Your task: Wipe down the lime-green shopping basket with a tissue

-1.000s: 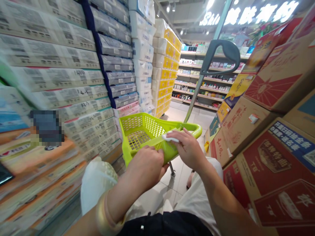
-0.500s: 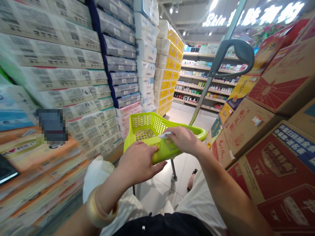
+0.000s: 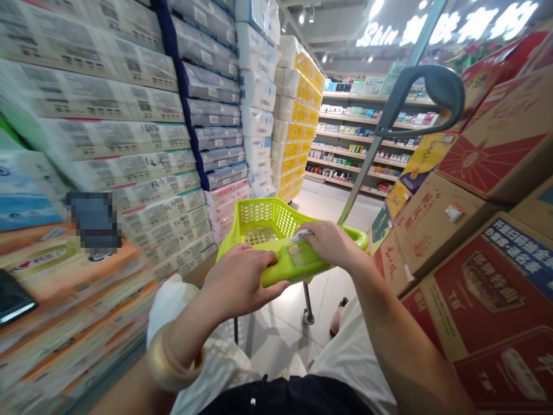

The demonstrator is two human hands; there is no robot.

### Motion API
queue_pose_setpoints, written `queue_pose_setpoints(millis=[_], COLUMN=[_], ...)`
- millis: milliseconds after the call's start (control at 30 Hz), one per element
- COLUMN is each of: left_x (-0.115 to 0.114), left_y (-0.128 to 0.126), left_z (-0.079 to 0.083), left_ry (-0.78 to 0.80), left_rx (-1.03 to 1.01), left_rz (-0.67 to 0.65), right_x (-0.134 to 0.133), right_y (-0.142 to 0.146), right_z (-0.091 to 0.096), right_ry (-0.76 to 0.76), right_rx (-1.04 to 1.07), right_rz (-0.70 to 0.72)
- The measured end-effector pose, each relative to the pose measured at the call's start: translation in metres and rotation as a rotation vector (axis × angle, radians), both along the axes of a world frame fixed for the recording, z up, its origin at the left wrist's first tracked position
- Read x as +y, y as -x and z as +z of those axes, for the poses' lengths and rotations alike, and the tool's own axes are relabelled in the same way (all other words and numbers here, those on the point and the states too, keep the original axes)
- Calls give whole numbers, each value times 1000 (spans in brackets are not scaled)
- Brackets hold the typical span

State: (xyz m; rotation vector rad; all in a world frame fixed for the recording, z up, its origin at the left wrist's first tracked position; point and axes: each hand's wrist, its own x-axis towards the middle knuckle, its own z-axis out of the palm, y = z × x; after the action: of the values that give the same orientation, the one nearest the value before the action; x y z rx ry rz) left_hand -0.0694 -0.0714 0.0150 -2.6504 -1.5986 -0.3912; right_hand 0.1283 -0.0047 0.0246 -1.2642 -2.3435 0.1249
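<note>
A lime-green plastic shopping basket (image 3: 259,222) on wheels stands in the aisle before me, its grey pull handle (image 3: 425,92) raised at the upper right. My left hand (image 3: 239,282) grips the basket's near rim, fingers curled over the edge. My right hand (image 3: 328,245) presses a small white wipe (image 3: 300,235) against the same rim, fingers closed on it. A gold bangle (image 3: 170,366) sits on my left wrist, and a white bag (image 3: 173,302) hangs below that arm.
Stacked packs of tissue paper (image 3: 129,144) wall the left side. Red and brown cardboard cartons (image 3: 484,230) are piled on the right. Shelves of small goods (image 3: 358,144) stand at the aisle's far end. Tiled floor (image 3: 328,207) shows beyond the basket.
My right hand has slid the wipe along the rim toward the near edge. My left hand has shifted its grip up onto the rim. The basket sits a little higher in view.
</note>
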Motion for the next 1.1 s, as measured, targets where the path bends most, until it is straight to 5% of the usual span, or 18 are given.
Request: queue_pose_setpoints(millis=[200, 400, 600, 833, 1033, 1100], left_x=[0, -4, -2, -2, -2, -2], left_y=[1, 0, 2, 4, 5, 6], left_z=[1, 5, 4, 1, 0, 0], left_ry=[-24, -6, 6, -9, -30, -33], left_rx=[17, 65, 58, 100, 104, 104], left_rz=[57, 79, -5, -20, -30, -35], right_x=[-14, -27, -64, -69, -82, -79], right_y=[9, -12, -1, -22, -5, -11], right_z=[0, -18, -51, -84, -96, -101], right_ry=[-15, -150, -320, -536, -557, -591], right_rx=[92, 183, 278, 476, 377, 401], right_rz=[287, -34, 185, -135, 94, 72])
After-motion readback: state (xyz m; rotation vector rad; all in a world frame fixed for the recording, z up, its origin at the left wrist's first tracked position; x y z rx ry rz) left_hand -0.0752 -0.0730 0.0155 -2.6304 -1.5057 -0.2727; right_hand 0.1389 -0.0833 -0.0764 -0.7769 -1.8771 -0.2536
